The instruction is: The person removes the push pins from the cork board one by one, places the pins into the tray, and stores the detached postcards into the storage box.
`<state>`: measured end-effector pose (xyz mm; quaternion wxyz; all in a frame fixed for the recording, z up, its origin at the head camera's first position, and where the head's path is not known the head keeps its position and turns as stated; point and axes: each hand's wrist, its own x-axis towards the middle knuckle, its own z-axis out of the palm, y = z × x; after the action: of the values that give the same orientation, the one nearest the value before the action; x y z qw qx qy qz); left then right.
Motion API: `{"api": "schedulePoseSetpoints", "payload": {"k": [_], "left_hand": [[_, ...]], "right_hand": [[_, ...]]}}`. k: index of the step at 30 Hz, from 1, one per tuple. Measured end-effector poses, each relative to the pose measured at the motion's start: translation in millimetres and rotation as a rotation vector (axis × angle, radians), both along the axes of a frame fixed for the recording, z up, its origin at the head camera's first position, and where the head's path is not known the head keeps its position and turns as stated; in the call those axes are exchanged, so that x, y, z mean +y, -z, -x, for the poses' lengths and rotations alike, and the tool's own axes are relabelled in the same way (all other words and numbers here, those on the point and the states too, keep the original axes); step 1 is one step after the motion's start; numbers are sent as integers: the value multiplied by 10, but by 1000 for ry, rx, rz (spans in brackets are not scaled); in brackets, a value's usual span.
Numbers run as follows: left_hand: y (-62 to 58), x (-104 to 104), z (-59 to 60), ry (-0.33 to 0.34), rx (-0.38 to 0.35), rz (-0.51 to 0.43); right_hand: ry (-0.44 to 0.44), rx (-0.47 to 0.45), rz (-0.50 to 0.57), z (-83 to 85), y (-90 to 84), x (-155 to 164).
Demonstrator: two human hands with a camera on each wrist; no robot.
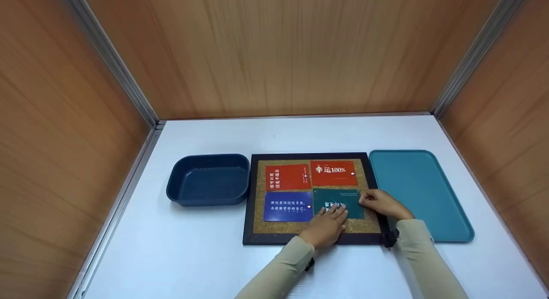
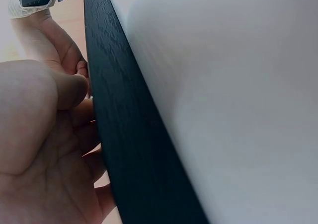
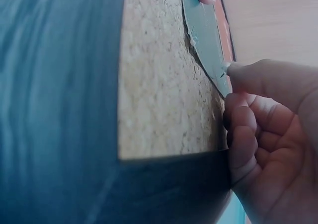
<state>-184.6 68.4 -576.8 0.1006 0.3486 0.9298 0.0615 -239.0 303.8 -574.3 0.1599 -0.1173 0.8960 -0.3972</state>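
Observation:
A dark-framed cork board (image 1: 281,227) lies on the white table with a green card (image 1: 349,198) at its lower right. My left hand (image 1: 324,228) rests on that card with its fingers spread and extended. At the card's right edge, my right hand (image 1: 381,203) pinches a small whitish pushpin (image 3: 226,67) between thumb and forefinger, mostly hidden by the fingertips. A blue card (image 1: 283,204) and two red cards, one upper left (image 1: 285,179) and one upper right (image 1: 332,179), lie on the cork, each with a small pin-like dot near its right side.
Left of the board stands a deep dark-blue bin (image 1: 206,200). A flat teal tray (image 1: 422,179) lies close against the board's right side. Wood-grain panels (image 1: 291,54) enclose the white table (image 1: 193,256) at the back and both sides.

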Motion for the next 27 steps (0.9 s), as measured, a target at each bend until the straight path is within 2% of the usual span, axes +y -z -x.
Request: {"api": "schedulePoseSetpoints", "payload": {"k": [10, 21, 27], "left_hand": [[-18, -8, -5, -3, -8, -3], [12, 1, -15, -5, -13, -6], [28, -1, 0, -6, -7, -6]], "right_hand": [[16, -13, 32, -4, 0, 30], [79, -83, 111, -37, -53, 71], [66, -85, 133, -25, -76, 83]]}}
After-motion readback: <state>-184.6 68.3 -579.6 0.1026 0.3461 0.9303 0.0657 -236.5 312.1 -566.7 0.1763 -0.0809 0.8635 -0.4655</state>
